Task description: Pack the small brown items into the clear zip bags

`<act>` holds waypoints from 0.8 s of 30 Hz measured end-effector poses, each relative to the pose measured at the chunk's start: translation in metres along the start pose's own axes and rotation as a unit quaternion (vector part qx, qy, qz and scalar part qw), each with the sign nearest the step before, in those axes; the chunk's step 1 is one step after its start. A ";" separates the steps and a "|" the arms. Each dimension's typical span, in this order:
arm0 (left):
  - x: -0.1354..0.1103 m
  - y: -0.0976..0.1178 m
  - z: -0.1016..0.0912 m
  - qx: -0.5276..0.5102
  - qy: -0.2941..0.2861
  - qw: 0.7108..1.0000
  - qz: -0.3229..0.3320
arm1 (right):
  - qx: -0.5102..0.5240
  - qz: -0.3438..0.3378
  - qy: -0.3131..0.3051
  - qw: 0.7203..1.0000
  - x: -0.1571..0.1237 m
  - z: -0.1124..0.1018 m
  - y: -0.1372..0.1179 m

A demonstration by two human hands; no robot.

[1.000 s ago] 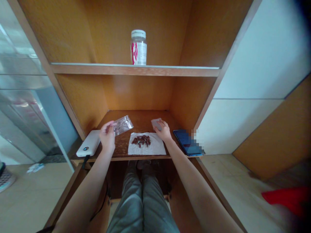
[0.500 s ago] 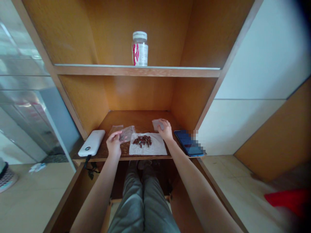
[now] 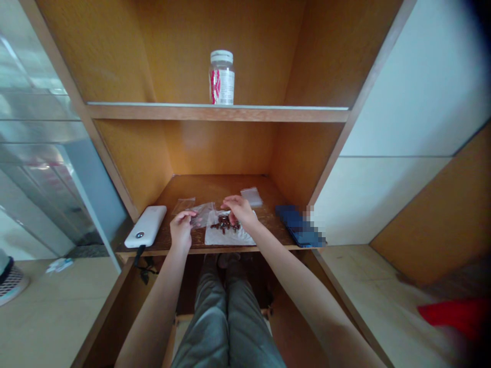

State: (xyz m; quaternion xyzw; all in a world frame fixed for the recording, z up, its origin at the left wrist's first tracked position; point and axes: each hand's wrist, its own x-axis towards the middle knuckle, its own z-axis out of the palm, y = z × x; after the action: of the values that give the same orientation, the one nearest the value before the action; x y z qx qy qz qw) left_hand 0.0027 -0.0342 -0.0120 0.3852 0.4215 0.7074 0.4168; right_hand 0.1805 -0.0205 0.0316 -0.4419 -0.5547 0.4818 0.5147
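Note:
My left hand (image 3: 180,228) is closed on a clear plastic zip bag (image 3: 203,213), pinching its left edge. The bag reaches to the edge of a white tissue (image 3: 215,236). On that tissue lies a pile of shiny dark brown capsules (image 3: 222,223). My right hand (image 3: 238,210) hovers over the pile with its fingers stretched leftward and the thumb apart; nothing shows between them. Whether the thumb touches a capsule I cannot tell. Behind the right hand, a small stack of clear bags (image 3: 251,196) rests on the shelf. Another clear bag (image 3: 184,204) lies flat behind my left hand.
A white power bank (image 3: 146,226) with a black cable stands at the left of the shelf. At the right lies a dark phone (image 3: 297,227). On the upper shelf (image 3: 218,113) is a white-capped clear bottle (image 3: 221,79). Below the shelf are my legs (image 3: 226,317).
My right hand has left the small stack of bags at the right and moved left over the capsules. My left hand keeps the zip bag, which has shifted slightly right.

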 end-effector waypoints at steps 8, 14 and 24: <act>-0.002 0.003 0.001 -0.003 -0.003 1.000 0.012 | -0.069 0.007 -0.085 0.994 -0.011 0.021 0.012; -0.001 0.003 0.002 0.099 -0.030 0.989 0.103 | -0.188 -0.086 0.015 0.978 -0.007 0.032 0.011; -0.001 0.005 0.004 0.110 -0.059 0.985 0.123 | -0.342 -0.194 -0.005 0.919 -0.009 0.048 0.009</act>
State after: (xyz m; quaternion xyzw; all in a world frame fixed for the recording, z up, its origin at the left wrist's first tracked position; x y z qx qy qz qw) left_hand 0.0053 -0.0357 -0.0067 0.5183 0.4206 0.6788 0.3060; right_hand 0.1336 -0.0323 0.0210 -0.4723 -0.7633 0.1558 0.4124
